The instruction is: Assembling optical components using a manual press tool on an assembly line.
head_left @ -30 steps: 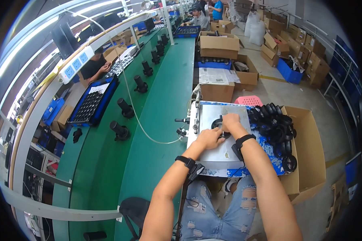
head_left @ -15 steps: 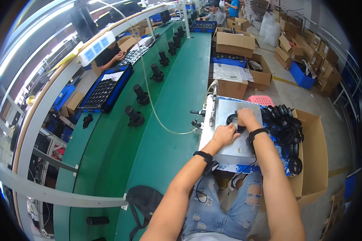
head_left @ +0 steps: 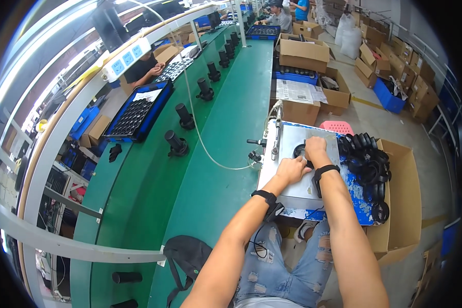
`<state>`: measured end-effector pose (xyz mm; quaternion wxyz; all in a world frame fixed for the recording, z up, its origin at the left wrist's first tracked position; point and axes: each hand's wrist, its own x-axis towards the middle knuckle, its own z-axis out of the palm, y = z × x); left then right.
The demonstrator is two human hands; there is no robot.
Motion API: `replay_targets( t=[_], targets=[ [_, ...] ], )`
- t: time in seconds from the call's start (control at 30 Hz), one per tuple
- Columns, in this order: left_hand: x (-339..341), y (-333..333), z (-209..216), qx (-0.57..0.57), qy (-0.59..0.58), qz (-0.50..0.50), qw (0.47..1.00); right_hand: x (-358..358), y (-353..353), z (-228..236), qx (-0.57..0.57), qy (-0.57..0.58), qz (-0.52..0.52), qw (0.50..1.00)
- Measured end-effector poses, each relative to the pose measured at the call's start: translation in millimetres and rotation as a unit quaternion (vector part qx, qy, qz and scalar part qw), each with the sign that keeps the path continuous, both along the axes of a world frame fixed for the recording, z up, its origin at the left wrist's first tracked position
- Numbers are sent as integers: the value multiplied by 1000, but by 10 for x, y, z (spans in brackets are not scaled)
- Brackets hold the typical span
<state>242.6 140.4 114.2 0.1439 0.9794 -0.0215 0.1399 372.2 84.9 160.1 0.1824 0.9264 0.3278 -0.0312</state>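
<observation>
Both my hands work at a black ring (head_left: 297, 150) on top of a silver metal box (head_left: 288, 186). My left hand (head_left: 292, 170) comes from the near left, its fingers bent in at the ring's near edge. From the right, my right hand (head_left: 315, 149) is curled over the ring's other side and covers much of it. The part between the fingertips is too small and hidden to make out. Each wrist wears a black band. A slim metal cylinder (head_left: 276, 138) with a hose lies along the box's left side.
Many black rings (head_left: 367, 167) are piled at the right on the worn blue tabletop, beside an open carton (head_left: 403, 205). Left is a green conveyor (head_left: 220, 149); black cylindrical parts (head_left: 175, 143) stand in a row along it. A black bag (head_left: 187, 256) sits near my left arm. Co-workers sit farther off.
The whole view has shifted slightly. My hands stay at the ring on the metal box, with the right hand's fingers curled a little more closely over it.
</observation>
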Motion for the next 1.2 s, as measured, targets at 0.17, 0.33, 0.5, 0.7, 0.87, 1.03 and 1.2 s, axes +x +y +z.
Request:
replay_targets(
  t=[0.17, 0.33, 0.5, 0.7, 0.87, 1.03, 1.2],
  targets=[
    [20, -3, 2, -4, -17, 14, 1000, 31, -137, -22, 65, -3, 6, 998],
    [-10, -16, -71, -34, -73, 19, 997, 28, -151, 8, 61, 22, 31, 997],
    [-145, -34, -86, -34, -104, 41, 993, 38, -669, -328, 336, 22, 47, 941],
    [-402, -213, -100, -31, -188, 120, 974, -62, -878, -696, 667, 112, 30, 736],
    [-326, -239, -105, -64, -199, 153, 966, -26, -949, -608, 649, 78, 29, 756],
    [-338, -234, -181, -95, -164, 190, 963, -104, -964, -637, 592, 37, 3, 805],
    [-312, -201, -257, -59, -149, 196, 967, -171, -975, -575, 539, -106, 24, 835]
  ],
)
